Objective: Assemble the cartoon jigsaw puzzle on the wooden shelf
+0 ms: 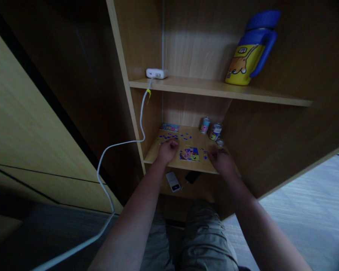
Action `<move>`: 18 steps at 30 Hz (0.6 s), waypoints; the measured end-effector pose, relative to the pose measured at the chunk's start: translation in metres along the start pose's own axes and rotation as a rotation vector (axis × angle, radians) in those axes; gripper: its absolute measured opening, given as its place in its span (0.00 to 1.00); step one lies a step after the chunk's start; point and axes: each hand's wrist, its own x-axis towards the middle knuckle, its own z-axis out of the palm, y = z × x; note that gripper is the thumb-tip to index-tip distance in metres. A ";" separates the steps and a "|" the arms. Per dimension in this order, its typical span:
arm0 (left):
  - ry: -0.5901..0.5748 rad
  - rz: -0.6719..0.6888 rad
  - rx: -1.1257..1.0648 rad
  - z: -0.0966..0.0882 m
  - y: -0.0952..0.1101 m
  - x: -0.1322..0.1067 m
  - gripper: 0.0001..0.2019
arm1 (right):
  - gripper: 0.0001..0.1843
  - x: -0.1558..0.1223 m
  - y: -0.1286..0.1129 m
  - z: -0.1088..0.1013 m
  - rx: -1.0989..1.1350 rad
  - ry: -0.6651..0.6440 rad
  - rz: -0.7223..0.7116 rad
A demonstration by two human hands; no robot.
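Puzzle pieces [169, 136]: small blue bits scattered over the back-left part of the lower shelf [164, 160], beyond and around the left hand.
Head view, left hand [167, 149]: rests palm down on the lower shelf, its fingertips among the loose pieces; the fingers look curled together, but whether they pinch a piece cannot be told in the dim light.
Head view, right hand [222, 160]: lies on the right part of the same shelf, knuckles up; finger state cannot be told, since the fingers are in shadow.
Part-built picture [189, 154]: a flat, colourful patch between the two hands, its long side running left to right, just right of the left hand.
Key relation: most loose pieces lie ahead of the left fingertips, so the left hand is nearer to them; a few more [205, 155] lie just left of the right hand.
Nearby: two small cans [210, 128] stand at the back right of the shelf, beyond the right hand.
Above: a blue and yellow jug [251, 49] and a white charger [157, 73] sit on the upper shelf [214, 90]; a white cable [107, 188] hangs from the charger.
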 end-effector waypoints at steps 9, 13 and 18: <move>0.001 0.004 -0.009 -0.002 0.003 -0.001 0.09 | 0.23 -0.003 -0.001 -0.003 -0.053 0.058 0.019; 0.001 0.004 -0.009 -0.002 0.002 -0.001 0.09 | 0.24 -0.002 0.002 -0.001 -0.046 0.037 0.065; -0.007 0.011 -0.008 -0.001 0.000 0.000 0.09 | 0.18 -0.001 0.008 0.003 0.127 0.036 0.078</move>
